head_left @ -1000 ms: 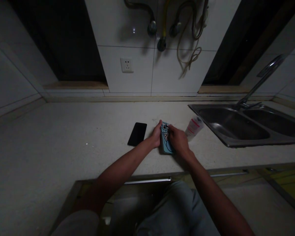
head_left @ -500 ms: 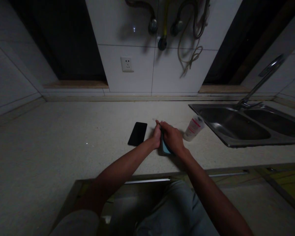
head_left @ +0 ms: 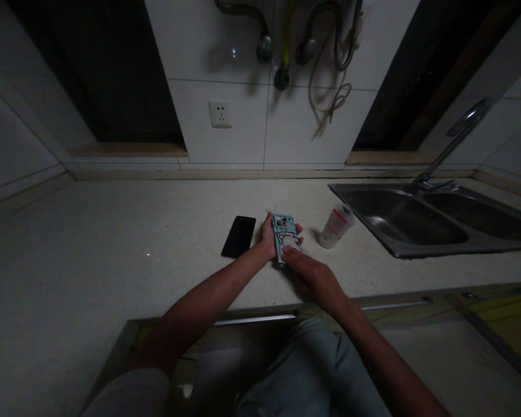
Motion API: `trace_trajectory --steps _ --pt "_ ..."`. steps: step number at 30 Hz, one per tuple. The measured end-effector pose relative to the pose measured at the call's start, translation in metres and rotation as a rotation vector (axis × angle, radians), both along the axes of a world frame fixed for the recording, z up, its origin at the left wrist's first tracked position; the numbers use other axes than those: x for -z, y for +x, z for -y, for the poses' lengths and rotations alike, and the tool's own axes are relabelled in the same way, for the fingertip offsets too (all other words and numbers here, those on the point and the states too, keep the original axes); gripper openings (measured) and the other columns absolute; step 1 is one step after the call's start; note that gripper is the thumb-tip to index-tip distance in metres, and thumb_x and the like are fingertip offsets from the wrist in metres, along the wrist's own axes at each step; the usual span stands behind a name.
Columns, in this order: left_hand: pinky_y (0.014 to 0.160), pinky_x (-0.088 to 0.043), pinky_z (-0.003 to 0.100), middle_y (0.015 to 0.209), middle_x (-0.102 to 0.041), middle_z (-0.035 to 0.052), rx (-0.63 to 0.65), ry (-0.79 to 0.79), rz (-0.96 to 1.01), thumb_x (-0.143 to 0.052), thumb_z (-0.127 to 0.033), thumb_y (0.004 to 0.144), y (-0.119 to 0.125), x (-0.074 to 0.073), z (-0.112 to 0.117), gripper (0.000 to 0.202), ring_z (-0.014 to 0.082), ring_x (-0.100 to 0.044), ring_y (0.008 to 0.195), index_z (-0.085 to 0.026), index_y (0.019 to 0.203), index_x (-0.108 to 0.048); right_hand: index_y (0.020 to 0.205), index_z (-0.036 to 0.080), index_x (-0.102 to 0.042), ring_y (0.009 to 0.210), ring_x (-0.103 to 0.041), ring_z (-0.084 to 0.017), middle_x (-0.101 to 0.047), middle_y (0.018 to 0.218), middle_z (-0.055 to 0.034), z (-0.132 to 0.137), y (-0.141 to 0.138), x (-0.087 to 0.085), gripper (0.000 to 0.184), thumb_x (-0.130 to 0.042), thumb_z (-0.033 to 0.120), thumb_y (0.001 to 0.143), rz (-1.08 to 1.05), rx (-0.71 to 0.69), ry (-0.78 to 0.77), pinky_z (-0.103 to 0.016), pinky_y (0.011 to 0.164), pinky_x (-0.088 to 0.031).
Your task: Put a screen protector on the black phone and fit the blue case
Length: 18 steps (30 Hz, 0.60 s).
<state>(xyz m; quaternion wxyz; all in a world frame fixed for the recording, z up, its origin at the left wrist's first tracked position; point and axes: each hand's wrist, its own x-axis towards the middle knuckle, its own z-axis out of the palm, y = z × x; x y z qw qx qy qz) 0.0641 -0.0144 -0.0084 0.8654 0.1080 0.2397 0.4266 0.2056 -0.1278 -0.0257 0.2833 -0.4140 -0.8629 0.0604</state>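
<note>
My left hand [head_left: 267,238] cradles a light blue cartoon-printed phone case [head_left: 285,237], which stands tilted on the white speckled countertop [head_left: 113,260]. Its printed back faces up. My right hand [head_left: 313,281] lies at the near end, its fingertips resting on the case's lower edge. A black smartphone [head_left: 238,236] lies face up on the counter, just left of my left hand and apart from it. A white and red plastic bottle [head_left: 336,227] lies to the right of the case, untouched.
A double stainless steel sink [head_left: 399,223] with a chrome faucet [head_left: 451,145] sits at the right. Behind the counter are a tiled wall with a power socket [head_left: 220,114] and hanging hoses [head_left: 330,63]. My denim-clad legs show below the counter edge.
My right hand has drawn back towards me, uncovering the printed case that it hid half a second ago. The case now sits against my left palm.
</note>
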Motion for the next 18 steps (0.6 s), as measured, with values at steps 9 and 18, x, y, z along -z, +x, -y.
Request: trace_trajectory --steps 9,18 --pt "0.074 -0.056 0.046 0.089 -0.074 0.0186 -0.005 -0.016 -0.005 -0.025 -0.062 0.095 0.003 -0.001 0.000 0.068 0.0289 -0.072 0.075 -0.009 0.111 -0.064 0.132 0.020 -0.061 0.134 -0.052 -0.026 -0.057 0.141 -0.0104 -0.010 -0.010 -0.008 0.059 -0.051 -0.001 0.079 0.004 0.167 -0.005 -0.045 0.110 -0.046" --pt "0.072 -0.057 0.048 0.090 -0.074 0.0169 -0.019 -0.090 0.013 -0.027 -0.059 0.096 0.001 -0.010 0.004 0.063 0.0302 -0.072 0.075 -0.012 0.117 -0.064 0.132 0.022 -0.062 0.137 -0.047 -0.024 -0.056 0.142 -0.0101 0.006 -0.034 -0.010 0.054 -0.052 -0.001 0.085 0.056 -0.003 0.047 -0.044 0.109 -0.047"
